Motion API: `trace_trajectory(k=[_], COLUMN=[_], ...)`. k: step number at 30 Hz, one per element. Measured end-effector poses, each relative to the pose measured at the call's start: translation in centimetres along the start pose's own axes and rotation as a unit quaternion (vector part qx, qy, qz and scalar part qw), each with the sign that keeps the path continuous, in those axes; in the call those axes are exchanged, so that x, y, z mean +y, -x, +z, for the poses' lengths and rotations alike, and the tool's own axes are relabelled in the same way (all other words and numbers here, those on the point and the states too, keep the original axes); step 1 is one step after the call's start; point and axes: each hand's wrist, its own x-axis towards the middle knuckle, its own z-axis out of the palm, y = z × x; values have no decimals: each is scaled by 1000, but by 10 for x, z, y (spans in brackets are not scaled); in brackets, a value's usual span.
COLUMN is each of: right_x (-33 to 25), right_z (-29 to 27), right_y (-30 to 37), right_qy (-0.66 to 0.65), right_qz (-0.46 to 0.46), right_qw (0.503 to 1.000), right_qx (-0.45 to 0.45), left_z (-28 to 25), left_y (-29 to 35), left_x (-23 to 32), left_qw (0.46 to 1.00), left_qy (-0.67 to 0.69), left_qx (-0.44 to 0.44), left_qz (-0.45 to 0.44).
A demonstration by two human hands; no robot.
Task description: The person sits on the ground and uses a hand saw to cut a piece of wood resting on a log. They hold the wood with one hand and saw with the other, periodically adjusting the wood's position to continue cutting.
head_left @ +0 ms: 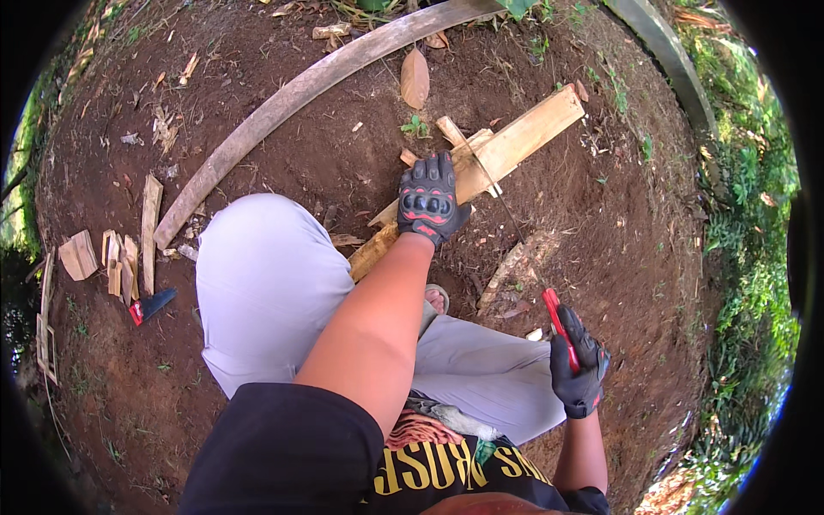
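My left hand (428,199), in a black glove with red trim, presses down on a pale wooden plank (534,130) with its fingers bent over the wood. The plank slants up to the right in front of me. My right hand (580,365), gloved alike, is closed round the red handle of a hand saw (560,324). Seen nearly edge-on, the saw's thin blade crosses the plank just right of my left hand. Under the plank are smaller wood pieces (449,130), and a rough yellowish piece (372,253) shows below my left wrist.
A long curved-looking board (283,112) lies on the brown soil beyond my knee. At the left are wood offcuts (79,255) and another tool with a dark blade and red end (154,305). A dry leaf (415,78) lies ahead; green plants (747,232) line the right.
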Motion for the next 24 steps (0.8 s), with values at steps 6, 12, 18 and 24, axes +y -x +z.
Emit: trace_trajectory(k=[6,12,18,24], right_x=[-5,15,9,-2], right_z=[80,59,2,90], right_y=[-152,-96,-16,-186], right_qy=[-14,2,41,-20], right_qz=[-89,-20,5,-94], right_qw=[996,1000,998,995], right_qx=[8,2,-39,-5], left_z=[0,8,2,2], left_y=[7,4,5,4], left_x=[-1,-7,-4,-1], left_qw=[1000,1000,1000,1000], left_qy=[5,3,19,15], left_qx=[2,12,-7,-12], left_qz=[-10,-3,-7,5])
